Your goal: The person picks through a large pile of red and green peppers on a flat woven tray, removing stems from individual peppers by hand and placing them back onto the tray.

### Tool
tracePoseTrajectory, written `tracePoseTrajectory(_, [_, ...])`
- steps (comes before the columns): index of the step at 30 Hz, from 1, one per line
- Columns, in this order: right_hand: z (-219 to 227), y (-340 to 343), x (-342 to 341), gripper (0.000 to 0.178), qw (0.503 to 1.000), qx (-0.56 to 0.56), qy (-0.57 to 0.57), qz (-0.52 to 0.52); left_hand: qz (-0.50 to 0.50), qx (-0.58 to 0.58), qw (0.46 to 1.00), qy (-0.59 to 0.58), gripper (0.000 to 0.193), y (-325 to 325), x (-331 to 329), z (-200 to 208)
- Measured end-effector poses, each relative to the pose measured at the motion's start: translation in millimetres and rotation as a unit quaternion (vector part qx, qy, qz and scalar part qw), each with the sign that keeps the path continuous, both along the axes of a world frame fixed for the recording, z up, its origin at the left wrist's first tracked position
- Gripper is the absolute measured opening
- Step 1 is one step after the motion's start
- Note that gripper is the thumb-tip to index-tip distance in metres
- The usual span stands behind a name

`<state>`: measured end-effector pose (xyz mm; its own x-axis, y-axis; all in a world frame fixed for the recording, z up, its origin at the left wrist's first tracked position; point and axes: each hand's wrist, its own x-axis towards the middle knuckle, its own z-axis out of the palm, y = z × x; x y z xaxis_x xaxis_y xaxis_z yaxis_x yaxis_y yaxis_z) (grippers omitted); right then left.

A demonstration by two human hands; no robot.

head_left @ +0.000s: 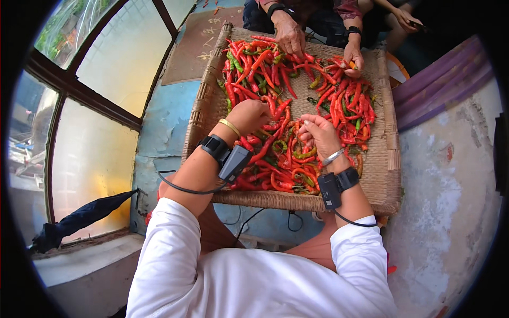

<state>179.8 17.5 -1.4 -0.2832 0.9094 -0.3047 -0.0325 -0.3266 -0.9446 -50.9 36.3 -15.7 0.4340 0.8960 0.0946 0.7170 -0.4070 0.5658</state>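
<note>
A large woven tray [254,200] in front of me holds heaps of red chili peppers [281,159], a few of them green or orange. My left hand [249,115] is over the left middle of the tray, its fingers curled together above the peppers. Whatever it may grip is hidden behind the fingers. To its right, my right hand [322,133] is closed in a pinch of thumb and forefinger over the near heap. What sits between those fingertips is too small to name. Both wrists carry a bangle and a strapped black device with a cable.
Across the tray, another person's hands [290,36] work among the far peppers, one holding an orange pepper [352,65]. A third person's hand [407,20] shows behind. Windows [95,159] and a folded umbrella [85,218] are left; purple cloth [445,85] hangs right.
</note>
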Motion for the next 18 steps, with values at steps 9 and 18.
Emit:
tracePoseTrajectory(9, [-10,-3,-7,0.024,0.953,0.197,-0.201,0.107,-0.06,-0.234,0.921,-0.306,0.008,-25,36,33])
tracePoseTrajectory(18, [-9,-5,-5,0.02,0.945,0.257,-0.18,0.093,-0.036,-0.295,0.893,-0.337,0.013,-25,41,41])
